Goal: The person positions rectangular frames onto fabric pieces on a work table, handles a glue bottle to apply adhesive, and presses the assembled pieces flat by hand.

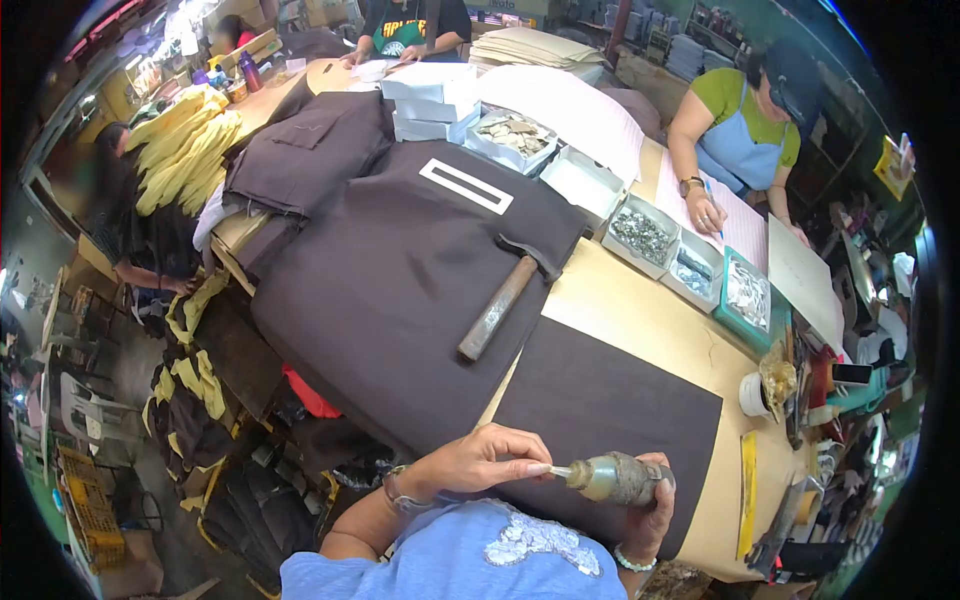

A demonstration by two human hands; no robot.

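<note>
Along the tan bench (600,300), spread with dark fabric (380,260) (laid flat, likely for easy handling), gripping a grimy bottle (620,480) sideways at lower centre with the right hand (652,520), pinching its narrow tip (562,471) with the left hand (500,462), apparently for steadiness

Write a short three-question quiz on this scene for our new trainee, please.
1. True or false: the hammer lies on dark cloth.
2. Which of the wearer's hands is wrapped around the wide end of the bottle? A) left; B) right; C) neither.
3. What colour is the long strip to the right of the bottle?

Key:
1. True.
2. B: the right hand; the left hand is at the narrow end.
3. Yellow.
</note>
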